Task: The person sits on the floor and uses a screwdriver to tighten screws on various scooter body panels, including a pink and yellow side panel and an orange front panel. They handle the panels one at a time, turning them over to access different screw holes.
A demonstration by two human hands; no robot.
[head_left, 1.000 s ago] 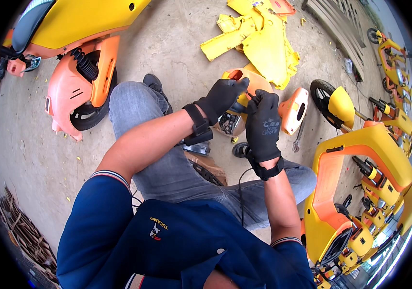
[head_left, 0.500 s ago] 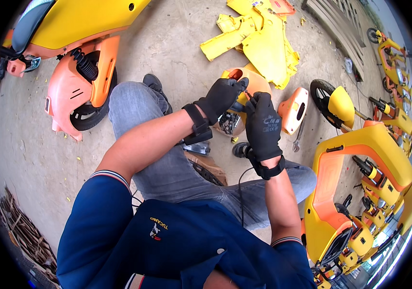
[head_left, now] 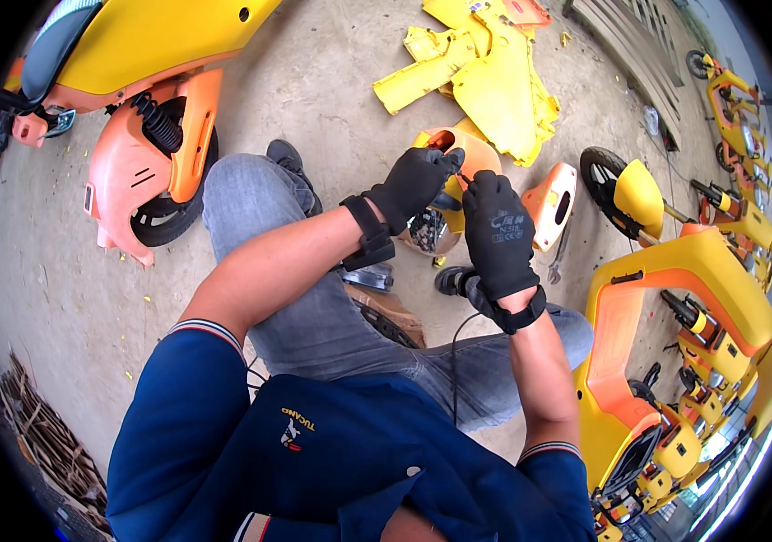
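Both hands wear black gloves and are close together over an orange and yellow scooter part (head_left: 479, 155). My left hand (head_left: 415, 183) has its fingers closed at the left of that part; what they grip, if anything, is hidden. Beside it, my right hand (head_left: 500, 226) pinches something small and dark at its fingertips, too small to name. Below the left fingers shows a round, shiny lamp (head_left: 429, 232). An orange and white casing with a dark oval slot (head_left: 549, 206) lies just right of my right hand.
Yellow body panels (head_left: 494, 81) are piled beyond my hands. A wrench (head_left: 559, 257) lies on the concrete at the right, near a black wheel (head_left: 604, 194) and a yellow-orange frame (head_left: 598, 316). An orange scooter front (head_left: 133, 176) stands at the left.
My right hand has shifted slightly to the right and turned a little, its fingertips still near the left hand. The left hand stays almost in place.
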